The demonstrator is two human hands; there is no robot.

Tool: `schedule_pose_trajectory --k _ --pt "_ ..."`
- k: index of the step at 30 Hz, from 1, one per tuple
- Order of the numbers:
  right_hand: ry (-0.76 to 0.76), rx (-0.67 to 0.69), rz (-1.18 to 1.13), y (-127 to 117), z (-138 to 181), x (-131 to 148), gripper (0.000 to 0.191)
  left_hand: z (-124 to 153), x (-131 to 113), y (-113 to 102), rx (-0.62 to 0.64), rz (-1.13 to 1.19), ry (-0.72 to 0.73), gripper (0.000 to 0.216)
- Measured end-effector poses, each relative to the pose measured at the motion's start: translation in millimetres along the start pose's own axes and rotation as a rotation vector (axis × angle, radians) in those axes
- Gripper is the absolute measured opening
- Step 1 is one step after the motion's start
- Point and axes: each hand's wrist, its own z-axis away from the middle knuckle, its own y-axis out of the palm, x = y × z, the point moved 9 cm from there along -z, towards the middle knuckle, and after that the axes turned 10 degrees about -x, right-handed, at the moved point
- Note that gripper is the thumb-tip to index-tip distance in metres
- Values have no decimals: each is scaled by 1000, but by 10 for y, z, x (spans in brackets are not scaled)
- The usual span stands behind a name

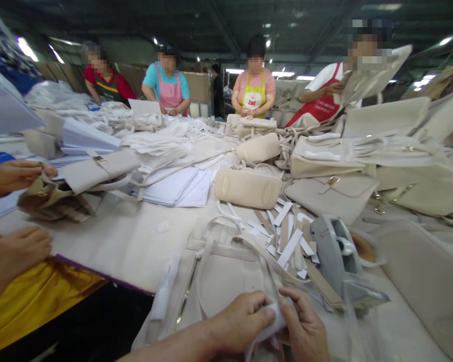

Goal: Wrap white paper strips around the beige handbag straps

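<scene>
White paper wad (270,327) sits at 6 o'clock, pinched btwn both hands: left hand (241,322) has thumb and fingers closed on it, right hand (305,329) presses on it from the 3 o'clock side, fingers curled. Directly beyond, at 12 o'clock from hands, cream handbag (222,271) lies flat on counter (128,241), straps looped across it. Grey tape dispenser (337,254) stands at approx 2 o'clock, w/ loose paper strips (287,236) btwn it and bag. At 9 o'clock a co-worker's hand (13,176) grips a tan bag (49,198).
</scene>
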Motion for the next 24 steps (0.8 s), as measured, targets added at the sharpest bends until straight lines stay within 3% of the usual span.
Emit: schedule_pose_trajectory --k 7,15,19,22,24 --pt "-53 -41 40 -32 -49 6 38 88 9 30 69 290 -102 42" --pt "-318 -93 207 -144 -14 277 32 281 -114 33 196 383 -98 44" --pt "-327 -186 277 -248 -69 334 36 288 -59 -105 22 224 -4 55" --pt "-292 -227 324 -304 -113 305 40 290 -25 -230 -169 -87 82 32" --pt "-286 -243 345 -324 -115 295 42 303 -45 -233 -208 -235 120 15"
